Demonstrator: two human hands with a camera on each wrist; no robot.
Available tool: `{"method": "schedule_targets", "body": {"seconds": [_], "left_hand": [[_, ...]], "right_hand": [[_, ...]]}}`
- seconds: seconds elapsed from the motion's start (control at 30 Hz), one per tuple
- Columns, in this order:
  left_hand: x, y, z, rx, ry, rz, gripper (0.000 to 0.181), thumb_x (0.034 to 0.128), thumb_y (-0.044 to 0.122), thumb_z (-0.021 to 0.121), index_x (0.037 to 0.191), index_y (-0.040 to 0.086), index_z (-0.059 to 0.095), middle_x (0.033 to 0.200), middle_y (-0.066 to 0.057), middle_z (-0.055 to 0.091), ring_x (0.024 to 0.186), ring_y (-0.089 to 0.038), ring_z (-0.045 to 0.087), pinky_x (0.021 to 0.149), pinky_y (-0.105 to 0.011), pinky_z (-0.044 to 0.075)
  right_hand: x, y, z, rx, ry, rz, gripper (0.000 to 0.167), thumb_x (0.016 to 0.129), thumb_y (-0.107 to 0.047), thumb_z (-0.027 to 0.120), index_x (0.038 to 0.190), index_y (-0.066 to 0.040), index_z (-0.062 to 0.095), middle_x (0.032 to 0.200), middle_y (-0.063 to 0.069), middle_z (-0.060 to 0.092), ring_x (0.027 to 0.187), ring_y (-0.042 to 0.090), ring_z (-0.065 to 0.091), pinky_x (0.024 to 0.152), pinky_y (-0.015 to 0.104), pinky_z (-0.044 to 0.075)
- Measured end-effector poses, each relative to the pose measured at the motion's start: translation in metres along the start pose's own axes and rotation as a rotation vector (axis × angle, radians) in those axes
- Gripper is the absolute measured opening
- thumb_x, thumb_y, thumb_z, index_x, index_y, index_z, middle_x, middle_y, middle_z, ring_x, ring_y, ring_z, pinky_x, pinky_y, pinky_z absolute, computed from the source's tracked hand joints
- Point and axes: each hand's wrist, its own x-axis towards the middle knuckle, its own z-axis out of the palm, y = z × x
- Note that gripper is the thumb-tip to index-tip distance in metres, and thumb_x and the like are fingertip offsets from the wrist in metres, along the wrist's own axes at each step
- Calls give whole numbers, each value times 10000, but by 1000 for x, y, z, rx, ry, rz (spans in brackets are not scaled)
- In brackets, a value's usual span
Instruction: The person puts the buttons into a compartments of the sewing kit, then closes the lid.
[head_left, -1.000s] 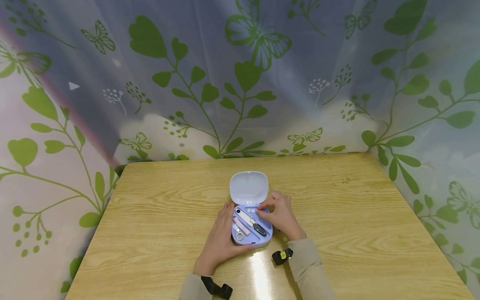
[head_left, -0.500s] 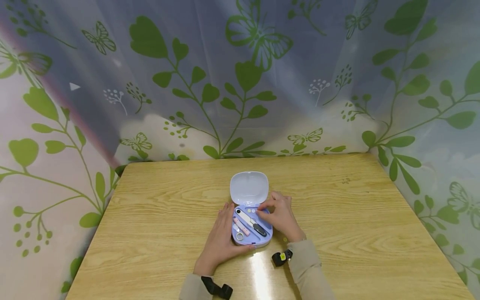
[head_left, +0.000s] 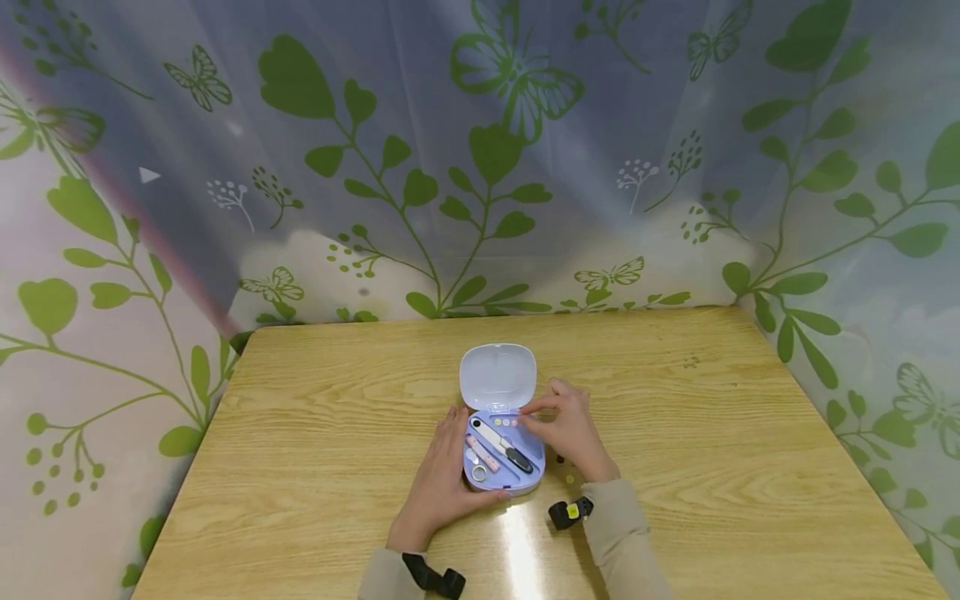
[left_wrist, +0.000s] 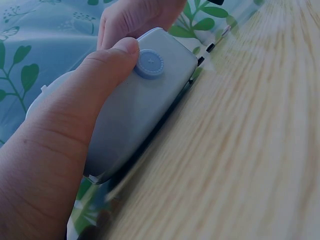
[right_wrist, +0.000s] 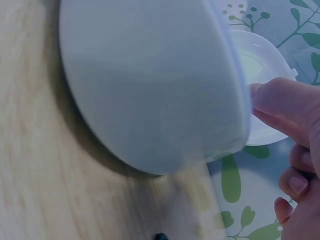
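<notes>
A lavender sewing kit box [head_left: 517, 482] with its white lid [head_left: 498, 377] raised stands on the table. In its tray lie a white tool with a dark handle [head_left: 517, 458], a pink patterned strip [head_left: 482, 452], a ring [head_left: 479, 472] and small round buttons [head_left: 506, 422]. My left hand [head_left: 442, 483] holds the box at its left side and front, thumb beside the round catch [left_wrist: 151, 62]. At the back right corner, my right hand [head_left: 566, 425] has thumb and forefinger [right_wrist: 280, 100] by the rim, slightly apart, with nothing visible between them.
Beside the box on the wooden table [head_left: 337, 400] lie a small black disc [head_left: 560, 459] and a yellow one [head_left: 570, 479], partly near my right forearm. A patterned curtain [head_left: 487, 208] hangs behind the table's back edge.
My right hand has shifted slightly right and back, and its fingertips have parted. A pink button now shows in the tray where the fingertips were. The left hand has stayed put.
</notes>
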Motion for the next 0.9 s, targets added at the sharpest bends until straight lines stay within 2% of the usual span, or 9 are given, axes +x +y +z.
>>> {"method": "schedule_targets", "body": {"seconds": [0.23,0.37,0.53,0.63,0.7,0.77,0.9], "left_hand": [[0,0,0,2,7,6,1360,660,815,691,1597,63,54,1653,-99,141,1521,-253,74,1246,-364,79],[0,0,0,9,9,5,1362,657,819,688,1597,61,57,1653,-96,143,1521,-246,74,1246,-366,86],[0,0,1,11,24,18,1360,652,815,698,1595,55,79,1648,-104,161,1519,-252,92,1245,-385,109],[0,0,0,8,29,19,1362,646,813,705,1595,52,92,1647,-102,167,1518,-245,97,1244,-386,115],[0,0,0,11,30,16,1362,645,820,698,1594,52,95,1648,-100,166,1518,-242,97,1243,-390,120],[0,1,0,12,25,9,1360,649,822,693,1594,51,92,1649,-103,160,1518,-244,96,1243,-396,122],[-1,2,-2,5,15,-3,1358,651,816,697,1596,55,85,1651,-106,149,1519,-252,93,1239,-423,139]], "right_hand": [[-1,2,-8,46,18,28,120,710,-60,876,797,-106,807,721,175,450,695,319,428,849,387,259],[-4,2,-14,73,8,83,128,722,-54,867,828,-92,806,753,195,457,741,376,443,886,401,263],[-8,6,-22,76,21,131,130,729,-56,865,839,-89,804,766,194,443,790,333,449,894,393,339],[-11,11,-26,68,43,119,132,727,-41,863,835,-87,805,745,192,433,745,306,433,762,339,389],[-13,15,-29,58,55,111,132,724,-41,865,832,-87,804,732,189,434,706,311,414,710,317,362],[-14,17,-31,57,63,105,127,724,-41,867,827,-77,802,726,197,435,690,329,403,719,314,318],[-18,21,-35,52,58,138,106,738,-75,865,822,-89,802,728,171,441,684,271,384,806,349,256]]}}
